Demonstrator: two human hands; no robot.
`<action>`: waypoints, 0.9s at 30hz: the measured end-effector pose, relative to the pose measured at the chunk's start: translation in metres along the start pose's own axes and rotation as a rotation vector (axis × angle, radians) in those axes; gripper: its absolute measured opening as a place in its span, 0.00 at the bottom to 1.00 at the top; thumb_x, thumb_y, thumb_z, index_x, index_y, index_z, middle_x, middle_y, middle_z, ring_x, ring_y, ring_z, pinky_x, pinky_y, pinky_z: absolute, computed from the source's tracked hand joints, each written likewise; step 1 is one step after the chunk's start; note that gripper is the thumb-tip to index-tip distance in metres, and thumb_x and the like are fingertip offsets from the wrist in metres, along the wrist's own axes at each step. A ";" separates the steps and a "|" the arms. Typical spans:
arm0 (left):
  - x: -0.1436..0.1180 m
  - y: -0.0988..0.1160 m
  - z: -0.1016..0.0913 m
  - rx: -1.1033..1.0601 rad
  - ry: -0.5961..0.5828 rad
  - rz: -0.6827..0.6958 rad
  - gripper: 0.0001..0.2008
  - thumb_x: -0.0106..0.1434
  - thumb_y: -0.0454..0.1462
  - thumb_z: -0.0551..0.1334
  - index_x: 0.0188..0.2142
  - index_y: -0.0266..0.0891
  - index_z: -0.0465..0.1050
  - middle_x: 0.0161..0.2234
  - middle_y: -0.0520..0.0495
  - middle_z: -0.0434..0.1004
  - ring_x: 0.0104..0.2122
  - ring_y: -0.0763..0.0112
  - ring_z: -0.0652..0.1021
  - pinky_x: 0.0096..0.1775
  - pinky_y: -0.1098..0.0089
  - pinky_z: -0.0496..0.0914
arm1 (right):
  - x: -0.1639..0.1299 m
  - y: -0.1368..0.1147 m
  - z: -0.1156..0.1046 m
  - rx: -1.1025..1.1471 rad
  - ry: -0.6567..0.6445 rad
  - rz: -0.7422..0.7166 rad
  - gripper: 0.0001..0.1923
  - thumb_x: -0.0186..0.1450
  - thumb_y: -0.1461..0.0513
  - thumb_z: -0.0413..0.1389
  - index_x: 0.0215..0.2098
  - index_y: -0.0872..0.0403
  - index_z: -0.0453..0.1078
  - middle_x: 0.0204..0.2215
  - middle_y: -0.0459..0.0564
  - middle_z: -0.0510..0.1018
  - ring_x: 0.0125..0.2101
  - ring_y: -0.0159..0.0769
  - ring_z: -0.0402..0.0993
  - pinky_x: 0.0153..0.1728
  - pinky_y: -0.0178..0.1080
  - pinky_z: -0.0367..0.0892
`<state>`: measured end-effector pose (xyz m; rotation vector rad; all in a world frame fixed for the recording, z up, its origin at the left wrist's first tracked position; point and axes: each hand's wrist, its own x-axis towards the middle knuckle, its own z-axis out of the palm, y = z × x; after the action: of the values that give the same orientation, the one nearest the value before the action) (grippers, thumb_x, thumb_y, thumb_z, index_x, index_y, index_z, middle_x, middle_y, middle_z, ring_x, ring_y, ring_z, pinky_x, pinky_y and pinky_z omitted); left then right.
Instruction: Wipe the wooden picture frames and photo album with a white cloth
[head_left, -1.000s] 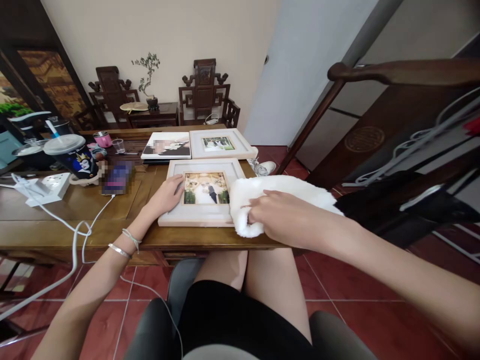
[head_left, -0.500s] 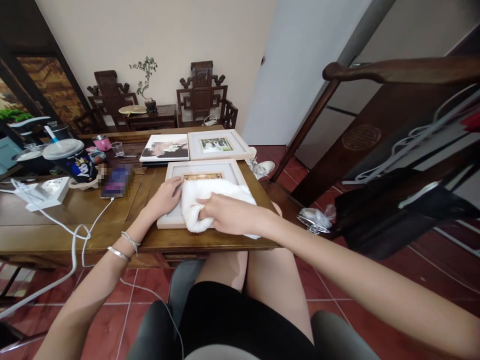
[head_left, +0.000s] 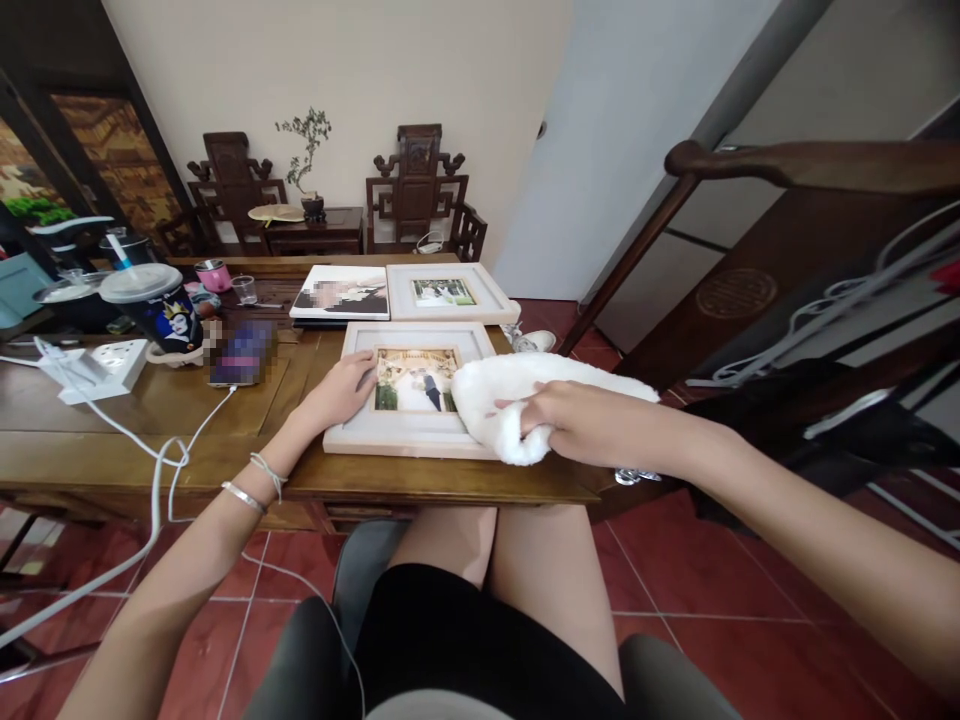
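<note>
A light wooden picture frame (head_left: 409, 447) lies flat near the front edge of the table, showing a photo (head_left: 416, 380) with a gold-toned border. My left hand (head_left: 346, 388) rests on the frame's left side, its fingers laid over the rail and the pale mat. A fluffy white cloth (head_left: 495, 390) is bunched in my right hand (head_left: 574, 415). The cloth covers the frame's right part and reaches out past the table's right edge. My right fingertips are partly sunk in its folds.
Behind lie another picture frame (head_left: 487, 300) and a photo panel (head_left: 341, 292). To the left on the table (head_left: 247, 440) are a phone (head_left: 240, 355), a lidded cup (head_left: 169, 315), a power strip (head_left: 105, 370) and white cables. A dark wooden chair (head_left: 750, 290) stands at right.
My right hand has moved right with the cloth, uncovering the photo in the front frame. My left hand has stayed at the frame's left side. The view has shifted slightly.
</note>
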<state>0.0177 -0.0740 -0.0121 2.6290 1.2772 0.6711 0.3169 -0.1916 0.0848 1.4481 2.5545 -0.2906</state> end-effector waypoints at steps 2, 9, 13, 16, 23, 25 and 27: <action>0.000 0.001 -0.001 0.006 -0.015 0.003 0.18 0.69 0.38 0.53 0.52 0.32 0.73 0.60 0.34 0.70 0.61 0.54 0.70 0.64 0.56 0.61 | 0.005 0.006 0.010 -0.048 0.065 0.024 0.21 0.53 0.75 0.47 0.32 0.53 0.79 0.46 0.53 0.82 0.46 0.47 0.76 0.44 0.42 0.67; 0.000 0.000 -0.001 0.010 -0.008 0.016 0.16 0.69 0.37 0.53 0.50 0.37 0.75 0.57 0.39 0.74 0.60 0.56 0.71 0.64 0.55 0.62 | 0.062 0.036 0.015 -0.131 0.208 0.112 0.21 0.57 0.75 0.46 0.39 0.57 0.78 0.64 0.55 0.67 0.55 0.49 0.71 0.52 0.45 0.66; 0.000 -0.001 0.000 0.002 0.008 -0.002 0.16 0.69 0.38 0.54 0.51 0.37 0.74 0.59 0.36 0.72 0.61 0.54 0.70 0.64 0.53 0.62 | 0.088 0.041 0.011 -0.164 0.265 0.108 0.22 0.59 0.76 0.44 0.43 0.62 0.76 0.64 0.63 0.65 0.60 0.50 0.67 0.58 0.50 0.60; 0.000 0.000 0.000 0.000 -0.002 -0.004 0.17 0.69 0.38 0.53 0.52 0.35 0.73 0.60 0.35 0.71 0.62 0.55 0.69 0.64 0.55 0.61 | 0.082 0.036 0.014 -0.187 0.243 0.047 0.23 0.57 0.77 0.43 0.42 0.62 0.76 0.63 0.65 0.66 0.64 0.51 0.59 0.57 0.52 0.59; 0.000 -0.002 0.005 0.013 0.006 -0.028 0.17 0.70 0.38 0.52 0.53 0.34 0.71 0.61 0.34 0.68 0.62 0.56 0.69 0.64 0.55 0.62 | -0.002 -0.012 0.021 -0.060 0.058 -0.045 0.26 0.55 0.76 0.45 0.44 0.57 0.76 0.63 0.61 0.66 0.58 0.51 0.69 0.54 0.49 0.64; -0.001 -0.004 0.006 0.014 0.009 -0.029 0.17 0.69 0.38 0.52 0.53 0.35 0.70 0.61 0.35 0.68 0.62 0.56 0.69 0.63 0.55 0.63 | -0.020 -0.027 0.023 -0.011 0.051 -0.045 0.27 0.55 0.75 0.45 0.46 0.55 0.76 0.63 0.60 0.66 0.57 0.51 0.69 0.52 0.49 0.65; 0.000 -0.005 0.007 0.013 0.003 -0.019 0.17 0.70 0.38 0.52 0.53 0.35 0.70 0.61 0.34 0.68 0.62 0.55 0.69 0.63 0.55 0.64 | -0.026 -0.036 0.026 0.027 0.078 -0.041 0.27 0.55 0.75 0.45 0.46 0.54 0.76 0.63 0.59 0.66 0.58 0.51 0.67 0.53 0.50 0.65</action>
<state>0.0166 -0.0705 -0.0197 2.6232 1.3102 0.6663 0.3006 -0.2385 0.0695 1.4453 2.6546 -0.2803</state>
